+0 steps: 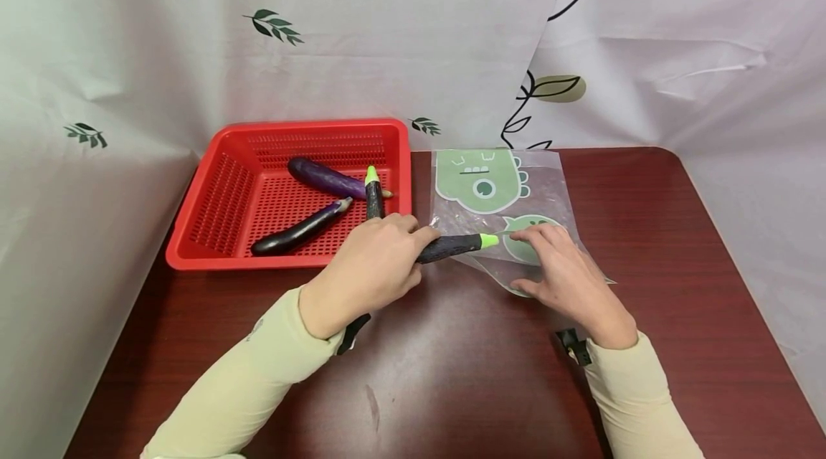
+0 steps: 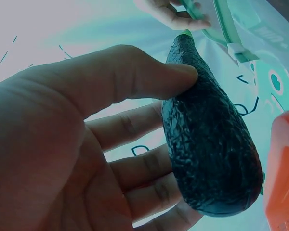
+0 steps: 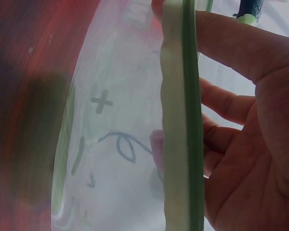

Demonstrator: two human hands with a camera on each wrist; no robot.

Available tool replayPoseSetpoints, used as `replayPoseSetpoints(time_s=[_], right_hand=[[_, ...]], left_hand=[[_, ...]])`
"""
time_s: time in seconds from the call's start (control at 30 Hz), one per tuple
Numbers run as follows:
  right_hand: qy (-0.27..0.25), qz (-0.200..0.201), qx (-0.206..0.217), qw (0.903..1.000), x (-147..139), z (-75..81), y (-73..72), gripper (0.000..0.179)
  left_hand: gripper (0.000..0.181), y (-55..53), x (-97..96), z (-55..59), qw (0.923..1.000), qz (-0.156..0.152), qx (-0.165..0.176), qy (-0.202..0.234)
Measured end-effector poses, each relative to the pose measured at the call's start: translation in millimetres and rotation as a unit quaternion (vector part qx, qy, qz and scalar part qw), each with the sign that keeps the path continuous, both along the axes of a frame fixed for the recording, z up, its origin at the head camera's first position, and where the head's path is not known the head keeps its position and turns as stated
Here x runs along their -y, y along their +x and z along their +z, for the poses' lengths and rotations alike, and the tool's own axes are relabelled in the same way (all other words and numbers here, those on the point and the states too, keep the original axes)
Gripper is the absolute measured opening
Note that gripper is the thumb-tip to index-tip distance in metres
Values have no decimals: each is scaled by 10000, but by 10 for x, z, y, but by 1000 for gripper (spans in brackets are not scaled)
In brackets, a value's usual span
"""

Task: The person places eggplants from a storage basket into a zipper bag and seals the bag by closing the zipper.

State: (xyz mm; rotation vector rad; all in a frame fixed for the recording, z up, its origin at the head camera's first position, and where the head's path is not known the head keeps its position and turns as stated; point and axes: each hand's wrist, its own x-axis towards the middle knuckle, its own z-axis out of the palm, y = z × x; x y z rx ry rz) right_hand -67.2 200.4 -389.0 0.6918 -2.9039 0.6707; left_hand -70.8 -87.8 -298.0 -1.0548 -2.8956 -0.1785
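My left hand (image 1: 374,258) grips a dark, wrinkled vegetable with a lime-green tip (image 1: 452,247), thumb on one side and fingers on the other. Its green tip points right, over the clear zip bag (image 1: 497,229) printed with green cartoon figures. In the left wrist view the vegetable (image 2: 207,134) broadens away from the tip. My right hand (image 1: 568,276) holds the bag at its mouth. The right wrist view has the green zip strip (image 3: 193,120) running between its thumb and fingers, with a fingertip showing through the plastic.
A red perforated basket (image 1: 187,237) stands at the left. It contains a purple eggplant (image 1: 325,178), a darker eggplant (image 1: 300,231) and another lime-tipped dark vegetable (image 1: 373,197). Behind the brown table (image 1: 671,244) hangs a white leaf-printed cloth (image 1: 387,36).
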Motion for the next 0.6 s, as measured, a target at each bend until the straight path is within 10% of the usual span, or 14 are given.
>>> replayPoseSetpoints(time_s=[0.6], right_hand=[[-36, 37, -25, 10000, -7, -4, 3, 71]], left_hand=[[24, -42, -159, -58, 9990, -256, -327, -181]])
